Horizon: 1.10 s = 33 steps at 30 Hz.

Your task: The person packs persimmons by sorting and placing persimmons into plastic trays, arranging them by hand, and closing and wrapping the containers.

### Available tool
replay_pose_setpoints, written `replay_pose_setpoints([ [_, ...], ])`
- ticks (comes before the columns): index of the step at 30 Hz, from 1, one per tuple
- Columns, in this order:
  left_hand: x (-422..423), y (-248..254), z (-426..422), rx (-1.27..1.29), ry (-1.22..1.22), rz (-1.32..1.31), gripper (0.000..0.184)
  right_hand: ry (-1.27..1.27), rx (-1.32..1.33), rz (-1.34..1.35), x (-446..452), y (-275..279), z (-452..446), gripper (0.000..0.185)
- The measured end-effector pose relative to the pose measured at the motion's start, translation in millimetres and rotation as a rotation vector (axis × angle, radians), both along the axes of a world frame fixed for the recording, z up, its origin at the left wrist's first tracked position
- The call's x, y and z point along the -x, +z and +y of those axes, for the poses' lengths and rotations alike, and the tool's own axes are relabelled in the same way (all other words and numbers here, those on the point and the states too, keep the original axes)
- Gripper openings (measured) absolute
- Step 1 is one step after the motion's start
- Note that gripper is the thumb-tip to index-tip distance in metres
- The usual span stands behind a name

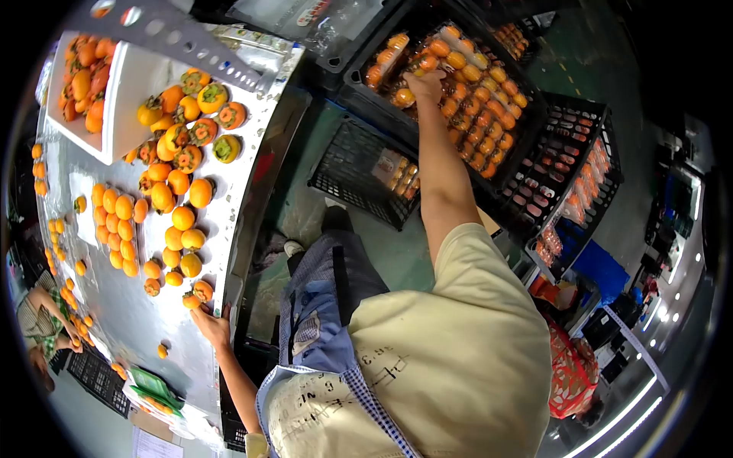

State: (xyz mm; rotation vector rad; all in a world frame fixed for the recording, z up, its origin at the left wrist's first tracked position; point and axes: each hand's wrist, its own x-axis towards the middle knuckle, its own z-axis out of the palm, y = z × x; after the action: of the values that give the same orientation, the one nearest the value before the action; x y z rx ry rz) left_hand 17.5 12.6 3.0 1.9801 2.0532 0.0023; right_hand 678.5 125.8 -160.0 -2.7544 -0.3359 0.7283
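My left hand (211, 325) is at the near edge of the metal table (191, 366), thumb and fingers apart. Its fingertips are by a small orange persimmon (191, 301), with another persimmon (203, 290) just beyond. My right arm stretches out to a black crate (527, 141) full of packed persimmons (477, 114). There my right hand (426, 85) is closed over the edge of a clear pack of persimmons (404, 96); its fingertips are partly hidden. Loose persimmons (183, 218) lie in a long cluster along the table, some with green leafy caps.
A white foam box (114, 99) of persimmons sits on the table under a perforated metal bar (172, 38). Black crates (343, 164) stand on the floor, one holding packed fruit (551, 172). Another person (46, 313) works across the table; someone in red (571, 366) is at right.
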Motion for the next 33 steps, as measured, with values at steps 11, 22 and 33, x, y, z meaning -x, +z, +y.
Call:
replay_pose_setpoints([
  [11, 3, 2, -4, -0.075, 0.003, -0.032, 0.057, -0.244, -0.888, -0.013, -24, 87, -122, 0.058],
  [22, 11, -2, -8, -0.108, -0.056, -0.096, 0.055, -0.14, -1.436, 0.464, 73, 176, -184, 0.055],
  [33, 49, 101, -71, 0.3, 0.237, -1.691, 0.074, 0.492, -1.288, 1.17, 380, 260, -155, 0.071],
])
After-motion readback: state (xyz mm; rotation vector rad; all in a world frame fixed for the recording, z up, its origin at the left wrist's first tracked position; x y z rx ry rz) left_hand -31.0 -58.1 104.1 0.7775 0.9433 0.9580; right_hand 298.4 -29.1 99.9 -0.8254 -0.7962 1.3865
